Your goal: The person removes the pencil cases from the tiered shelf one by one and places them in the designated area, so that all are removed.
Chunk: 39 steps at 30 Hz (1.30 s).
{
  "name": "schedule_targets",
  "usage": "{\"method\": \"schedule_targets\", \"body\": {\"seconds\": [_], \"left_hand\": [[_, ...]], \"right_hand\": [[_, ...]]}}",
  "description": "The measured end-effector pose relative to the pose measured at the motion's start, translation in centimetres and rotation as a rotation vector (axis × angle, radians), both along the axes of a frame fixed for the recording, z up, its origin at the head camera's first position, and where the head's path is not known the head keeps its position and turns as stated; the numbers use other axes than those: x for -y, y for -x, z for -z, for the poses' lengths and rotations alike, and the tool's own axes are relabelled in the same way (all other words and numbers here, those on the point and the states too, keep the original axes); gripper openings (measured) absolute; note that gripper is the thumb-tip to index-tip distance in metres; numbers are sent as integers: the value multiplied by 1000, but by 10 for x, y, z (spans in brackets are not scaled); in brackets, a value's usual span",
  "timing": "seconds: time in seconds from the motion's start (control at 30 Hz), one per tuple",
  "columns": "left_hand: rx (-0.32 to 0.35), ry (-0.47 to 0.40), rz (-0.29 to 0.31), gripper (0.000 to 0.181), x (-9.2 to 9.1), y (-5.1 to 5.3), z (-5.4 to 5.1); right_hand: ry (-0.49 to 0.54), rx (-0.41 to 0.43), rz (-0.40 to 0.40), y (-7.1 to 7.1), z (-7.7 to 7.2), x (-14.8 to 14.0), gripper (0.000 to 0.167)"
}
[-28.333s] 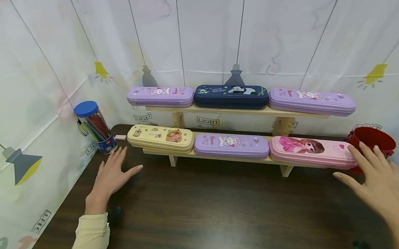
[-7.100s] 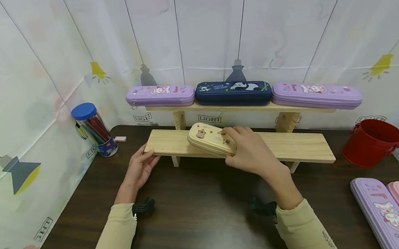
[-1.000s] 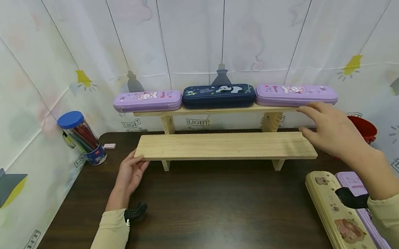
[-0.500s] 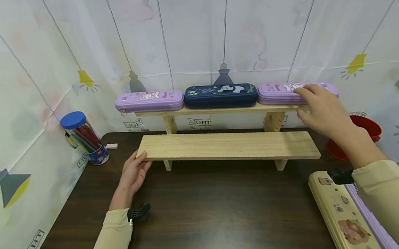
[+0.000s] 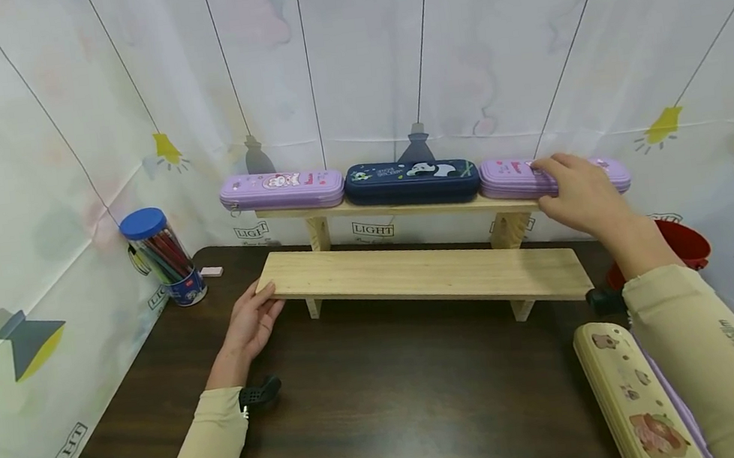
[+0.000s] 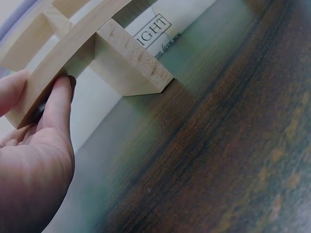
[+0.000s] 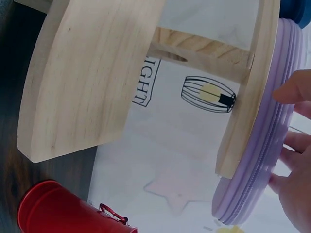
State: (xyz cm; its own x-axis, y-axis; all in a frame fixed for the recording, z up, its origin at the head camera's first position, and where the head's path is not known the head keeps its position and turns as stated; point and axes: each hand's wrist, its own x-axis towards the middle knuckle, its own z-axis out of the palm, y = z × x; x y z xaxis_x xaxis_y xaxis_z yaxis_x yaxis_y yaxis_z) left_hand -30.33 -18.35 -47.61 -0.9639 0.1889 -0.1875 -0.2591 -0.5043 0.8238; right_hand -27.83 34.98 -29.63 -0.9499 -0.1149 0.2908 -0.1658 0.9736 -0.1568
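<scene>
A wooden rack has a bare lower shelf [image 5: 427, 275] and an upper shelf bearing three cases in a row. My left hand [image 5: 250, 325] grips the lower shelf's left end, thumb on top and fingers underneath, as the left wrist view also shows at the board [image 6: 63, 53]. On the upper shelf, my right hand [image 5: 583, 193] holds the right purple case [image 5: 514, 178] across its width. In the right wrist view the thumb and fingers of that hand [image 7: 296, 179] touch the purple case [image 7: 262, 145], which rests on the shelf. A navy case [image 5: 412, 182] and another purple case [image 5: 281, 191] stand left of it.
A red bucket [image 5: 684, 244] stands behind my right forearm. On the table at the right lies a cream case [image 5: 631, 395], beside a purple case mostly hidden by my sleeve. A blue-lidded pen jar [image 5: 169, 255] and a small pink block [image 5: 212, 271] are at the left.
My right hand has moved left and up from beside the upper shelf's right end onto the right purple case and taken hold of it. The left hand keeps its grip on the lower shelf.
</scene>
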Motion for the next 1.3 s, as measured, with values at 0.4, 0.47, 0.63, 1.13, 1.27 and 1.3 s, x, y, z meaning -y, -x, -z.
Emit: {"method": "schedule_targets", "body": {"seconds": [0.4,0.47,0.63,1.13,1.27,1.3], "left_hand": [[-5,9,-12,63,2,-1,3],[-4,9,-14,63,3,-1,3],[-12,6,-12,65,2,-1,2],[-45,21,-5,65,1,-2,1],[-38,3,3,66,1,-2,2],[-38,4,7,66,1,-2,2]], "right_hand": [[-3,31,-41,9,1,6,48],[-13,32,-42,7,1,6,48],[-42,15,-26,-1,0,3,52],[-43,66,31,-18,-4,13,59],[27,127,38,-27,-6,18,64],[37,141,41,-29,-7,19,66]]}}
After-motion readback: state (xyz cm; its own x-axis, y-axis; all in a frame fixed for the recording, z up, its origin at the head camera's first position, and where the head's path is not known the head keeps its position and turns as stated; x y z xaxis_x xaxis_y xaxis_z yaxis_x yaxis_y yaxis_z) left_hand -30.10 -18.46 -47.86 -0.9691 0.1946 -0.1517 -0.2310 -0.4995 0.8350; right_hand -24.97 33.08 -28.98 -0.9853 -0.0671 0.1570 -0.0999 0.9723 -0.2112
